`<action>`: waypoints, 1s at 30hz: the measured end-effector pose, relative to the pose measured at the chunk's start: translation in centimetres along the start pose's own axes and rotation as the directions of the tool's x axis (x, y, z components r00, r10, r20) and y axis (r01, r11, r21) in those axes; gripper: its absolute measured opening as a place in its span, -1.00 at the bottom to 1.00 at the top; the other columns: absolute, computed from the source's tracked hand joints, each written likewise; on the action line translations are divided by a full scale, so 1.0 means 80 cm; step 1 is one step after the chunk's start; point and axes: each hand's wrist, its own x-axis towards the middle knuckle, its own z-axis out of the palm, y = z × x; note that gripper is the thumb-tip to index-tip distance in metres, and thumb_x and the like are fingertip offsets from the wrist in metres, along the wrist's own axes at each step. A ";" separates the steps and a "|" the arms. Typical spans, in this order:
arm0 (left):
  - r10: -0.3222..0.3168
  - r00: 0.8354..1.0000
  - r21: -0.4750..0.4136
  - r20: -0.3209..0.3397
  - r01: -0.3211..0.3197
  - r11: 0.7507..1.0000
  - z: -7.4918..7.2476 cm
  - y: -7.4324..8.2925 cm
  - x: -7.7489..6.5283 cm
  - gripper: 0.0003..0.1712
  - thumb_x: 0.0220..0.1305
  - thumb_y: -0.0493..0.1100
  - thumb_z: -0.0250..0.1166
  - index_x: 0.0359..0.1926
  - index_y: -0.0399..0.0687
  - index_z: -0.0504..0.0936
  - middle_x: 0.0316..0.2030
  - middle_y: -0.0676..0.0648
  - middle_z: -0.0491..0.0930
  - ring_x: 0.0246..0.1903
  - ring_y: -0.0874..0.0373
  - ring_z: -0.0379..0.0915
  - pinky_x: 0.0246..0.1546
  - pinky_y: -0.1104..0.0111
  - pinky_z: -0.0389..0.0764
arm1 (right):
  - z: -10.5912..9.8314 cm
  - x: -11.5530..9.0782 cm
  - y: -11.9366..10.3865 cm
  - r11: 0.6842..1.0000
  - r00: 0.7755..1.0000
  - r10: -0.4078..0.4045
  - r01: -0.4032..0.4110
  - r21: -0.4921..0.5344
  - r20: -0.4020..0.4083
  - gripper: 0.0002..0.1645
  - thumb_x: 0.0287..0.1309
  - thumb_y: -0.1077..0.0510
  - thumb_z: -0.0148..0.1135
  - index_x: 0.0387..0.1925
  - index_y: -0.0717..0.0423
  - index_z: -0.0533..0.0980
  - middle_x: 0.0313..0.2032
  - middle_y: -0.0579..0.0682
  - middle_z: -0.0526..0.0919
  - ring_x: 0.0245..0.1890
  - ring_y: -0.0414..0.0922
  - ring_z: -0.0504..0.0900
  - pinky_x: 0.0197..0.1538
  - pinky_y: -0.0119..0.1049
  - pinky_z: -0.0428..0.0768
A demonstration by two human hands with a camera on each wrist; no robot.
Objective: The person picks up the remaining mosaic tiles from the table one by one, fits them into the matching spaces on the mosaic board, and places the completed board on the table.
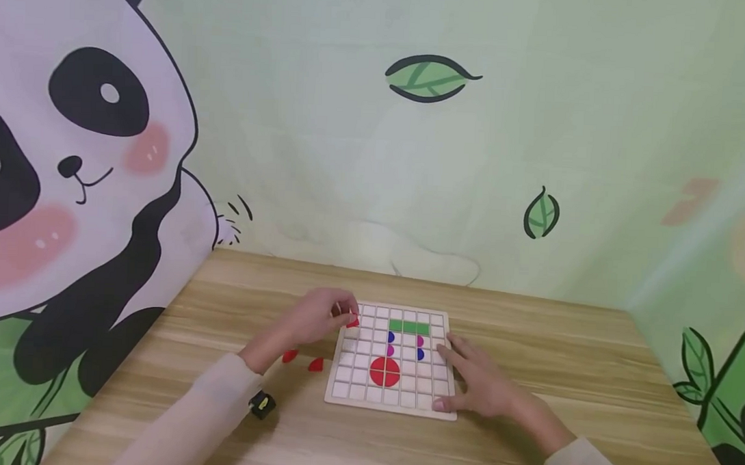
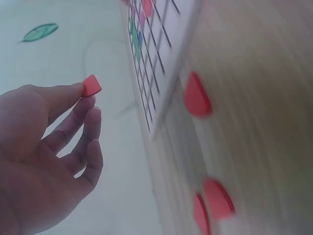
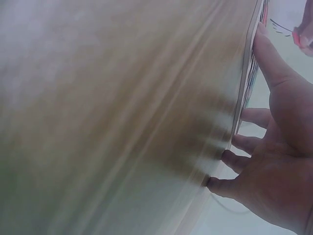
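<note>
Over the upper left corner of the white grid board (image 1: 361, 394), my left hand (image 1: 317, 317) pinches a small red quarter-circle piece (image 2: 92, 86) between thumb and fingertips. My right hand (image 1: 481, 376) lies with spread fingers on the board's right edge, its thumb at the lower right corner. On the grid are a red disc (image 1: 385, 372) of quarter pieces, a green strip (image 1: 409, 327), and blue half-rounds (image 1: 420, 354) and magenta half-rounds (image 1: 421, 341). Loose red pieces (image 2: 197, 98) lie on the table left of the board, below my left wrist.
The board lies flat on a wood-grain table (image 1: 513, 443). A wall cloth (image 1: 313, 155) with a panda (image 1: 93, 113) and leaves rises behind the table's far edge. On my left wrist sits a small black device (image 1: 262, 404).
</note>
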 end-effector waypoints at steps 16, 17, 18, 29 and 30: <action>0.126 0.980 -0.039 0.154 -0.121 0.992 0.051 0.061 0.027 -0.91 0.40 -0.18 0.47 -0.19 0.12 0.70 -0.32 0.21 0.68 -0.29 0.26 0.60 -0.20 0.42 0.65 | -0.002 -0.001 -0.002 1.000 1.000 -0.012 0.012 0.005 0.009 0.28 0.10 -0.41 0.51 0.61 0.19 0.22 0.65 0.29 -0.01 0.61 0.38 -0.05 0.53 0.39 0.04; 0.131 0.978 -0.029 0.162 -0.128 0.991 0.055 0.064 0.028 -0.91 0.40 -0.18 0.46 -0.20 0.12 0.70 -0.32 0.21 0.68 -0.29 0.27 0.59 -0.20 0.44 0.65 | -0.002 -0.001 -0.001 1.000 1.000 -0.010 0.010 0.005 0.011 0.28 0.10 -0.41 0.51 0.61 0.18 0.22 0.65 0.29 -0.01 0.61 0.38 -0.05 0.53 0.39 0.04; 0.134 0.976 -0.021 0.170 -0.133 0.991 0.060 0.066 0.030 -0.92 0.41 -0.18 0.46 -0.19 0.11 0.70 -0.32 0.21 0.69 -0.30 0.28 0.59 -0.21 0.44 0.64 | -0.001 -0.001 0.000 1.000 1.000 -0.010 0.010 0.004 0.014 0.28 0.11 -0.42 0.51 0.61 0.18 0.22 0.65 0.28 -0.02 0.62 0.38 -0.06 0.54 0.39 0.03; 0.127 0.973 0.075 0.195 -0.144 0.987 0.090 0.083 0.038 -0.90 0.46 -0.14 0.41 -0.05 0.12 0.76 -0.27 0.18 0.70 -0.37 0.33 0.56 -0.29 0.45 0.61 | 0.001 0.000 0.003 1.000 1.000 -0.006 0.006 0.010 0.014 0.28 0.10 -0.44 0.49 0.62 0.13 0.22 0.66 0.24 -0.02 0.63 0.36 -0.07 0.54 0.38 0.03; 0.122 0.972 0.073 0.201 -0.139 0.988 0.092 0.084 0.039 -0.89 0.46 -0.15 0.41 -0.05 0.11 0.76 -0.28 0.18 0.70 -0.38 0.33 0.56 -0.31 0.45 0.61 | 0.001 0.000 0.003 1.000 1.000 -0.005 0.005 0.010 0.014 0.28 0.10 -0.45 0.49 0.62 0.13 0.22 0.66 0.23 -0.02 0.63 0.35 -0.08 0.54 0.38 0.02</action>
